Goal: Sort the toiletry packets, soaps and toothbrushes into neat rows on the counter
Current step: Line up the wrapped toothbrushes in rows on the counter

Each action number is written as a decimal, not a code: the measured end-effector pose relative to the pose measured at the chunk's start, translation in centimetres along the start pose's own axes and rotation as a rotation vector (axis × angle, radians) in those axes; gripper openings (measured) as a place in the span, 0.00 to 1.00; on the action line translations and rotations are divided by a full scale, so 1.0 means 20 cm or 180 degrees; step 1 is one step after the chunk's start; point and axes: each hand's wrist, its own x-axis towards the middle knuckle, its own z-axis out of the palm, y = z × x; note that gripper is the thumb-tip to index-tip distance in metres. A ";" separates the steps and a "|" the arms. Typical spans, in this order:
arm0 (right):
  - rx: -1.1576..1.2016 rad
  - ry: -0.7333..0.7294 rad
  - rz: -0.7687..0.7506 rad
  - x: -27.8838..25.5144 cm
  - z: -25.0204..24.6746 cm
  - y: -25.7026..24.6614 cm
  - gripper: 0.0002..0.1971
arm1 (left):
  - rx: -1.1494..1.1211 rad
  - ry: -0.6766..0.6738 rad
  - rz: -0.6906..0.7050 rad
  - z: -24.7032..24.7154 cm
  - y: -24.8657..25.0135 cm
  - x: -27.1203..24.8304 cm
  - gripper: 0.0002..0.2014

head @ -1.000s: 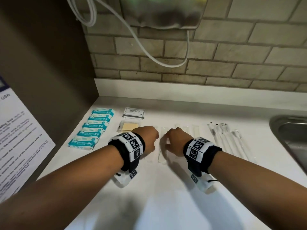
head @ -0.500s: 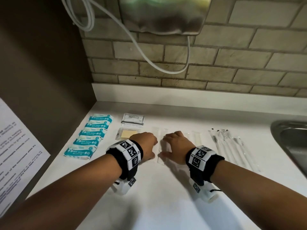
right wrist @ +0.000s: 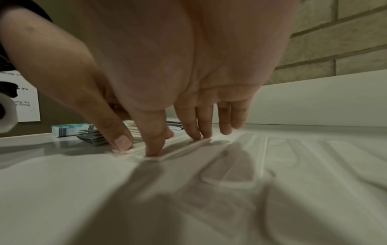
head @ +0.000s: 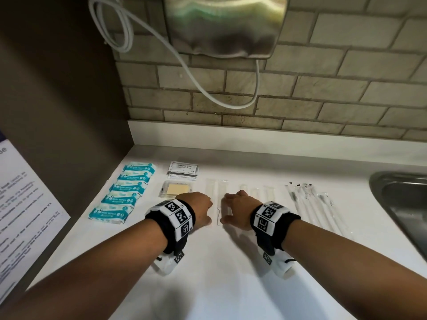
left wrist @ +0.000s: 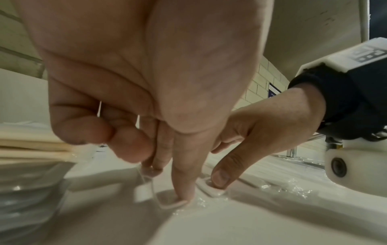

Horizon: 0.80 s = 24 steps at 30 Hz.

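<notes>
Two white wrapped toothbrushes (head: 220, 202) lie side by side, lengthwise, in the middle of the counter (head: 231, 285). My left hand (head: 203, 211) presses its thumb on the near end of the left one (left wrist: 171, 203); its two outer fingers are curled. My right hand (head: 235, 207) presses its thumb (right wrist: 154, 149) on the near end of the other toothbrush (right wrist: 180, 150), with straight fingers resting along it. Neither hand lifts anything. Teal wipe packets (head: 124, 192) form a column at the left, beside shampoo sachets (head: 183, 169) and a wrapped soap (head: 176, 189).
More white toothbrushes (head: 268, 192) and clear-wrapped thin ones (head: 307, 204) lie to the right. A steel sink (head: 402, 204) is at the far right edge. A paper notice (head: 23, 215) hangs on the left wall; a dryer (head: 224, 26) and cable (head: 184, 65) hang above.
My right hand has flattened from a curled pose to straight fingers on its toothbrush. Both hands stay on the two middle toothbrushes, which have shifted only slightly.
</notes>
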 end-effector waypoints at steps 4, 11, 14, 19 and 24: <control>-0.0076 -0.0026 -0.0004 0.00 0.00 -0.01 0.27 | 0.0068 -0.0072 0.0020 0.00 0.00 0.01 0.17; -0.0146 -0.0046 -0.0020 0.00 0.01 -0.01 0.29 | 0.0084 -0.0075 0.0026 0.01 0.00 0.01 0.18; -0.0146 -0.0048 -0.0036 0.00 0.01 0.00 0.28 | 0.0131 -0.0059 0.0037 0.00 0.01 0.01 0.16; -0.0111 -0.0073 -0.0048 -0.01 0.01 0.02 0.26 | 0.0200 -0.0054 0.0000 -0.01 0.02 -0.01 0.15; -0.0068 -0.0069 -0.0052 -0.01 0.01 0.02 0.26 | 0.0173 -0.0062 0.0011 -0.02 0.03 -0.02 0.13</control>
